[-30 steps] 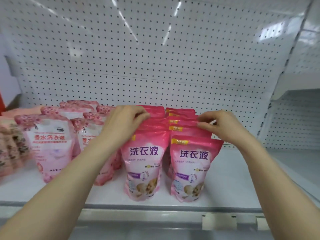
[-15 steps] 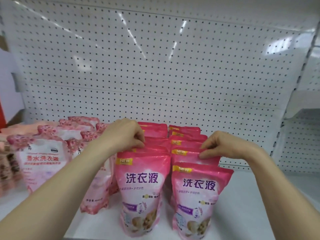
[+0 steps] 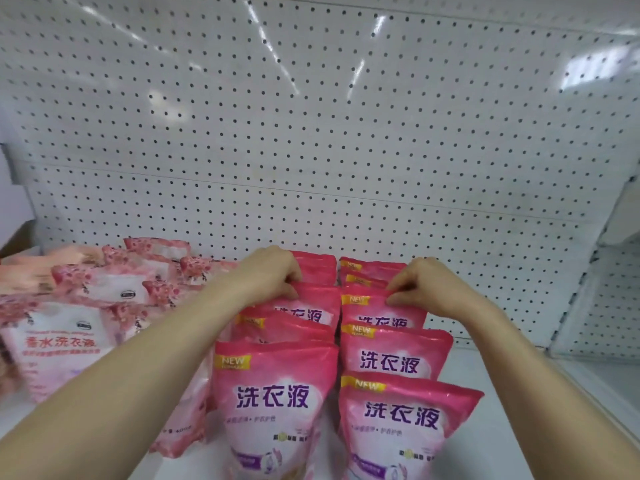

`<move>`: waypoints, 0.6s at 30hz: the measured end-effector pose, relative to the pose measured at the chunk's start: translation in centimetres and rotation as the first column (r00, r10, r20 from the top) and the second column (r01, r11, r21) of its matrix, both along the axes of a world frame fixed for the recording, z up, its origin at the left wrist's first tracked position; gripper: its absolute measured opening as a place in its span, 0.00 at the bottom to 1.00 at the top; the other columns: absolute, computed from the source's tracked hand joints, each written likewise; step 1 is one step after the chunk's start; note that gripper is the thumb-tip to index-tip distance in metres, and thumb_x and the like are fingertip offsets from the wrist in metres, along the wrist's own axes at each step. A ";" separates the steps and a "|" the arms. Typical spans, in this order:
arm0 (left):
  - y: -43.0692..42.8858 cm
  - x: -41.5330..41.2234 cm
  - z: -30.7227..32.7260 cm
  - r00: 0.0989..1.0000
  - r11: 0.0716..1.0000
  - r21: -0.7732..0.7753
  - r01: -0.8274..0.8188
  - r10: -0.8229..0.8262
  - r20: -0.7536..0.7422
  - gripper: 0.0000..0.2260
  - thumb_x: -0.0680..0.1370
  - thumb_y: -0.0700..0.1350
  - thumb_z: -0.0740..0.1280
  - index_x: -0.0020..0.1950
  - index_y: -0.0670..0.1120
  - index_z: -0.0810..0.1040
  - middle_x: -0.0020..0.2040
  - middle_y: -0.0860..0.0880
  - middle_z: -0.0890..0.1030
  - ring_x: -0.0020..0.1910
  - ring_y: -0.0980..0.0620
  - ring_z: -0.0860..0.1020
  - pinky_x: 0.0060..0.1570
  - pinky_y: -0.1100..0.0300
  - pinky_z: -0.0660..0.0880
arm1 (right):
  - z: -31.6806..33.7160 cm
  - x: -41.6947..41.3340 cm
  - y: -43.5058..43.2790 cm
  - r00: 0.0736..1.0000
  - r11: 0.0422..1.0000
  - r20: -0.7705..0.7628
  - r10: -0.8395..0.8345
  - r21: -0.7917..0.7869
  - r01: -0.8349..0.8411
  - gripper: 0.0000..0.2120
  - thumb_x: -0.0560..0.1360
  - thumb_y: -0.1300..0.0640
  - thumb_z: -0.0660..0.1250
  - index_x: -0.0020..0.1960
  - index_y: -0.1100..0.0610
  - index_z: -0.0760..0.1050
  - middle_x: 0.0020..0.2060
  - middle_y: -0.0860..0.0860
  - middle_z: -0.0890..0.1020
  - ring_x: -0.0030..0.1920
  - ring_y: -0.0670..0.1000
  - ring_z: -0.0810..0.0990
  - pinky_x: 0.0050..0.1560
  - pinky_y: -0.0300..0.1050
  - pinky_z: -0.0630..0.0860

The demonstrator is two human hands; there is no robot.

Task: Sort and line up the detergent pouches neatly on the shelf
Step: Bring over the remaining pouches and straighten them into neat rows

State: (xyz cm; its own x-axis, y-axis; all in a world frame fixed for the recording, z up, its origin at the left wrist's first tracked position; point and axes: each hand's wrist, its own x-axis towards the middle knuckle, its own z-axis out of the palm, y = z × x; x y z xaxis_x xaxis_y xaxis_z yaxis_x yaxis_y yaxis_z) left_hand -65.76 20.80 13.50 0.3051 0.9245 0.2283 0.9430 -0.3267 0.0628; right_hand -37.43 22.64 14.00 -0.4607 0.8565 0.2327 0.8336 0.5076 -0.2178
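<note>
Head view: front pouches point(image 3: 277, 410) bottom-cropped

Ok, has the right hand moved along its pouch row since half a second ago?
Yes. The right hand has gone from the second pouch to the third pouch, deeper toward the pegboard back wall.

A: Obs. 1: left hand point(image 3: 268, 271) bare, no glove, ring or watch visible; forearm uncovered to frame edge.

B: Confirmed. Right hand point(image 3: 427, 284) likewise bare; no sleeve, band or marking seen on either arm.
</note>
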 end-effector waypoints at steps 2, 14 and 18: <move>0.2 0.1 -0.3 1.000 0.999 0.053 -0.004 0.003 0.016 0.07 0.71 0.47 0.74 0.39 0.45 0.81 0.34 0.50 0.80 0.36 0.50 0.76 0.40 0.58 0.72 | -0.3 0.2 -0.1 1.000 1.000 -0.013 0.001 0.008 0.000 0.03 0.70 0.54 0.77 0.44 0.48 0.87 0.36 0.41 0.85 0.37 0.37 0.80 0.43 0.34 0.74; 0.1 -0.1 -0.1 1.000 0.999 -0.052 0.008 -0.008 0.006 0.17 0.69 0.49 0.76 0.27 0.47 0.72 0.28 0.51 0.74 0.30 0.51 0.71 0.31 0.59 0.65 | -0.9 0.2 -1.1 0.985 0.999 -0.170 -0.026 -0.048 0.019 0.16 0.72 0.44 0.74 0.27 0.41 0.79 0.23 0.46 0.77 0.25 0.43 0.69 0.31 0.38 0.69; -1.8 -0.3 0.7 0.999 0.999 -0.039 0.016 -0.015 0.036 0.04 0.70 0.48 0.76 0.42 0.51 0.84 0.36 0.56 0.81 0.38 0.56 0.76 0.41 0.61 0.71 | -0.4 -0.2 -2.4 0.987 0.998 -0.153 -0.054 -0.027 0.050 0.18 0.75 0.46 0.71 0.29 0.49 0.80 0.27 0.58 0.79 0.29 0.51 0.72 0.42 0.50 0.76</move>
